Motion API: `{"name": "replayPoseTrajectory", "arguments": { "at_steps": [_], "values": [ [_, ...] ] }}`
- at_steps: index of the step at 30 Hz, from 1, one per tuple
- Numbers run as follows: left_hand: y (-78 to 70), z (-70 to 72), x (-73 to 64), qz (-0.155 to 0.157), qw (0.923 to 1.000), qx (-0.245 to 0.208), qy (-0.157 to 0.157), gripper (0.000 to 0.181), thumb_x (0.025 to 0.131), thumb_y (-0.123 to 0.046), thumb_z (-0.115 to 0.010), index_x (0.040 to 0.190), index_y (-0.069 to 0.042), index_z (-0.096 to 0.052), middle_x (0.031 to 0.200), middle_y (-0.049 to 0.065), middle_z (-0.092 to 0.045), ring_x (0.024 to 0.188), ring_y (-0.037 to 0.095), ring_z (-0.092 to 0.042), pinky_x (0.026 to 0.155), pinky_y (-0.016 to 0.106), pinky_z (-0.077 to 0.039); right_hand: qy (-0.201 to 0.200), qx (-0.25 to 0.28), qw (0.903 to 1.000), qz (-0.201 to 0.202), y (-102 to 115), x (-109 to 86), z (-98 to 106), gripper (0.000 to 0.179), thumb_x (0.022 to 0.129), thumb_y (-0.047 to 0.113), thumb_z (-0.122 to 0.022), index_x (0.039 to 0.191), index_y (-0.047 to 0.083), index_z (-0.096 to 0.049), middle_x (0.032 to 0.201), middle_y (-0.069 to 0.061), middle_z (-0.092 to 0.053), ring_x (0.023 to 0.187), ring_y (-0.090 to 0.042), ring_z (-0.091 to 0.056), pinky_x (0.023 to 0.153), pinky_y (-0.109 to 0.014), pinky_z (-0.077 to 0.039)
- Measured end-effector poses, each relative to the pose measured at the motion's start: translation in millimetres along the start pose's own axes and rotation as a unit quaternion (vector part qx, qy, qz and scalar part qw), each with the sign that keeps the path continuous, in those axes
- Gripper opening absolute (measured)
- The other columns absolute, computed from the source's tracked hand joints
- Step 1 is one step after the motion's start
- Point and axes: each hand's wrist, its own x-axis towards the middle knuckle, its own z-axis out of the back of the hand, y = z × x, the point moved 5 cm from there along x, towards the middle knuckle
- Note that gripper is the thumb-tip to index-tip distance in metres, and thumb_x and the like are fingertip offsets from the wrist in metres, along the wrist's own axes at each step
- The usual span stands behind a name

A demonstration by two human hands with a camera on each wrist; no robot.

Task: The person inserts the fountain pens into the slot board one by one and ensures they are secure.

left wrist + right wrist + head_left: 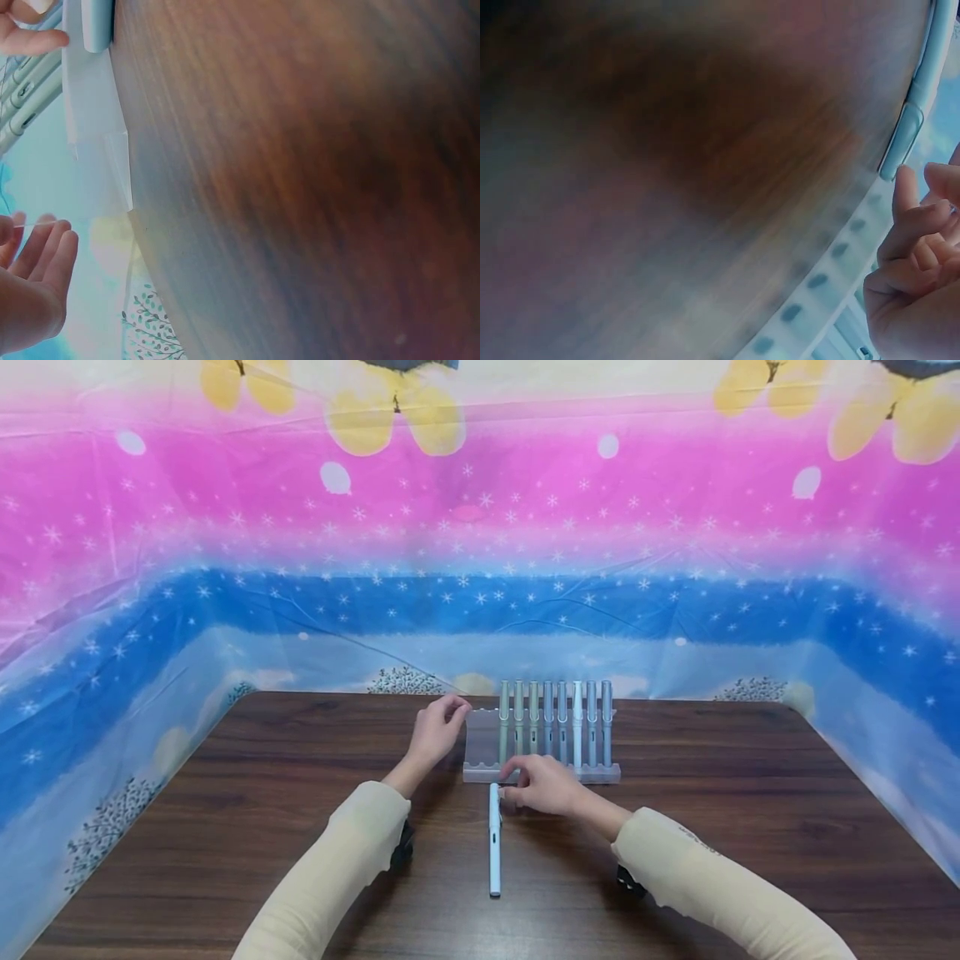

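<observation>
A clear pen rack (480, 772) holds several capped pens (562, 718) side by side, greenish on the left and bluish on the right. My left hand (437, 727) pinches the rack's upper left edge between thumb and fingers. In front of the rack lies a pale blue pen (494, 860), its clipped cap end pointing toward the rack. Beside that cap my right hand (546, 783) has loosely bent fingers, thumb and index finger apart. In the right wrist view a fingertip is right at the cap end of the pen (904, 139).
The rack and the loose pen stand on a dark wood-grain table (262, 827). A printed cloth (420, 610) in pink and blue hangs behind the table and along both sides. Slots toward the rack's left end hold no pens.
</observation>
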Motion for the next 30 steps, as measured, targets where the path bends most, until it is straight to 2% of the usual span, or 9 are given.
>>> {"name": "replayPoseTrajectory", "arguments": {
  "at_steps": [15,24,30],
  "values": [
    [-1.3,0.4,-1.1,0.005,1.0,-0.002,0.003,0.018,0.09,-0.018,-0.051,0.092,-0.005,-0.063,0.092,0.007,-0.064,0.09,0.021,-0.057,0.076,0.037,-0.041,0.023,-0.021,0.9986,-0.042,9.6,1.2,-12.5,0.03,0.083,0.031,-0.06,0.099,0.005,-0.062,0.052,0.004,-0.056,0.041,-0.008,-0.044,0.039,-0.022,-0.031],
    [0.6,-0.6,0.3,0.005,1.0,-0.002,0.003,0.016,0.09,-0.018,-0.052,0.092,-0.006,-0.063,0.092,0.007,-0.064,0.088,0.02,-0.057,0.076,0.036,-0.041,0.036,-0.031,0.9976,-0.05,10.3,2.5,-13.2,0.025,0.081,0.022,-0.062,0.101,0.006,-0.061,0.054,0.007,-0.054,0.046,-0.009,-0.049,0.042,-0.024,-0.036],
    [1.7,-0.6,0.7,0.01,0.9999,-0.003,0.004,0.016,0.09,-0.018,-0.052,0.092,-0.006,-0.063,0.093,0.007,-0.064,0.09,0.02,-0.057,0.077,0.036,-0.041,0.044,-0.04,0.9969,-0.05,6.7,4.0,-12.0,0.023,0.082,0.022,-0.061,0.1,0.008,-0.06,0.057,0.008,-0.054,0.048,-0.009,-0.049,0.044,-0.024,-0.035]
  ]
}}
